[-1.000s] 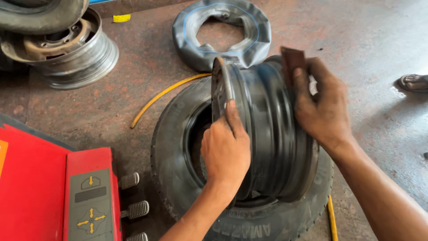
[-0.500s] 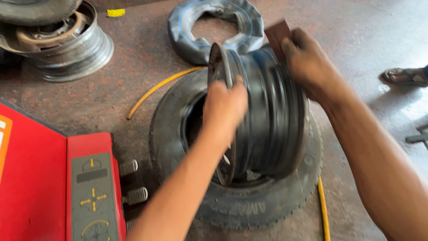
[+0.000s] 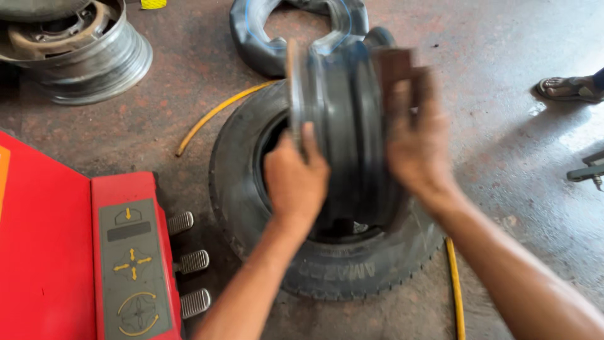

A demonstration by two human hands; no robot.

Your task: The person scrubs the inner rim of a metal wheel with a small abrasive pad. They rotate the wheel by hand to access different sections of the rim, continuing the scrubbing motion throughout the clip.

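A dark steel wheel rim (image 3: pixel 343 126) stands on edge inside the opening of a black tyre (image 3: pixel 251 201) that lies flat on the floor. My left hand (image 3: pixel 296 179) grips the rim's near left flange. My right hand (image 3: pixel 418 141) presses a small brown pad (image 3: pixel 393 63), like sandpaper, against the rim's right side; this hand is blurred by motion. The rim's lower part is hidden inside the tyre.
A red tyre-changing machine (image 3: pixel 56 252) with three foot pedals (image 3: pixel 192 261) fills the lower left. A second rim (image 3: pixel 82 56) lies at top left, a rubber inner tube (image 3: pixel 296 28) behind the tyre. A yellow hose (image 3: pixel 217 113) crosses the floor. Another person's sandalled foot (image 3: pixel 569 88) is at right.
My right hand has slid with the pad down along the rim's right side. My left hand shifted lower on the flange. The camera view moved slightly.
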